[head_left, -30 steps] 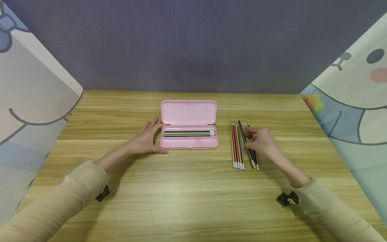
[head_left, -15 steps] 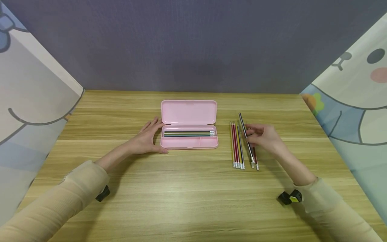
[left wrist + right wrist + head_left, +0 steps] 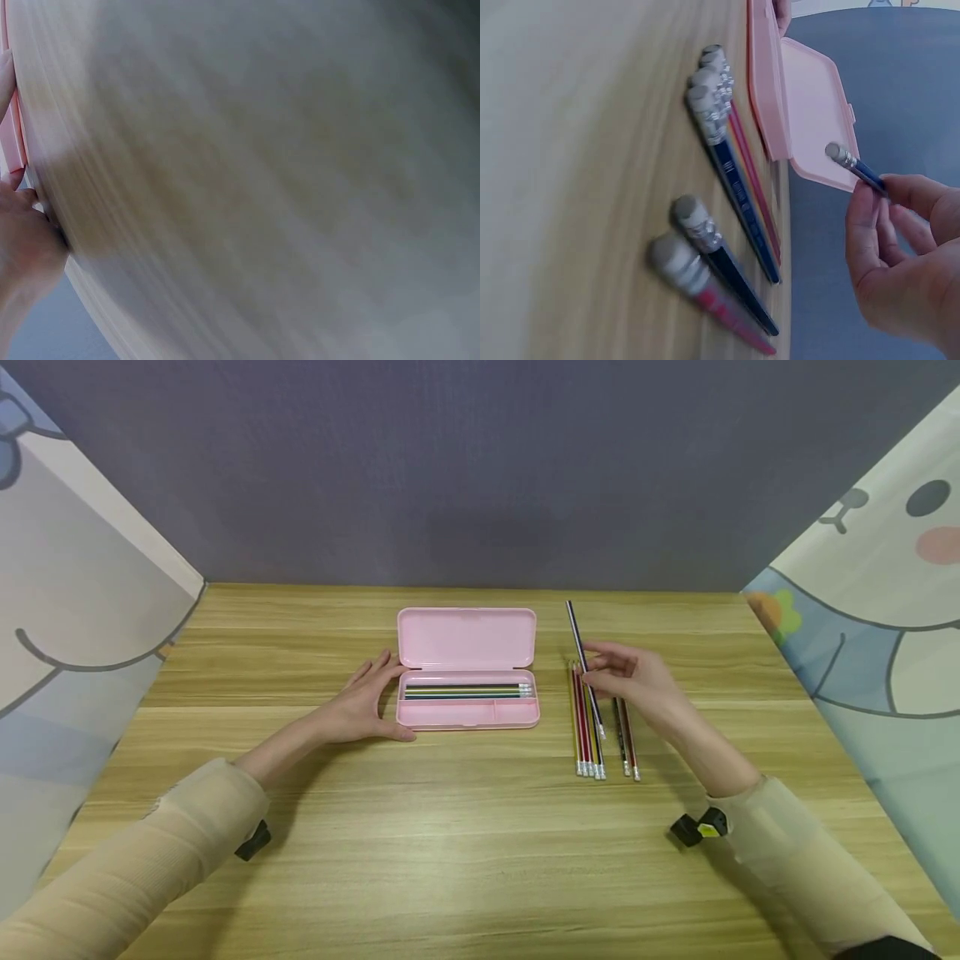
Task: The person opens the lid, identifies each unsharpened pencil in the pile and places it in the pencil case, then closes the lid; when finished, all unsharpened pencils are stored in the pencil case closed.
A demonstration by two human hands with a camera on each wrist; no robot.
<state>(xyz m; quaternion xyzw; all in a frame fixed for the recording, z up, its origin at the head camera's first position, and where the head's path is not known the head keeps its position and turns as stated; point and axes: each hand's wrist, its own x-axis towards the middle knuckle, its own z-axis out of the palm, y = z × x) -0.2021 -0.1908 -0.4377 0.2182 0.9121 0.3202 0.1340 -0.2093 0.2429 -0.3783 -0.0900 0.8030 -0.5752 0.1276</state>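
An open pink pencil case (image 3: 446,716) lies on the table with several pencils (image 3: 465,692) side by side in its long rear compartment. My left hand (image 3: 356,706) rests at the case's left end, fingers spread and thumb along the front corner. In my right hand (image 3: 633,681) a dark blue pencil (image 3: 574,628) is pinched between thumb and fingers, raised above the table, its eraser end towards me. Below it lies a row of several pencils (image 3: 739,187), red, yellow and dark ones. Right of that row lie a dark pencil (image 3: 724,262) and a dark red pencil (image 3: 716,300).
The case's lid (image 3: 467,639) is folded back flat behind it. A grey wall (image 3: 480,477) borders the wooden table (image 3: 450,843) at the back, and cartoon-printed panels (image 3: 900,577) stand at both sides.
My right hand has lifted the dark blue pencil from beside the dark ones and carried it left and away from me, over the row. The left hand and case stay put.
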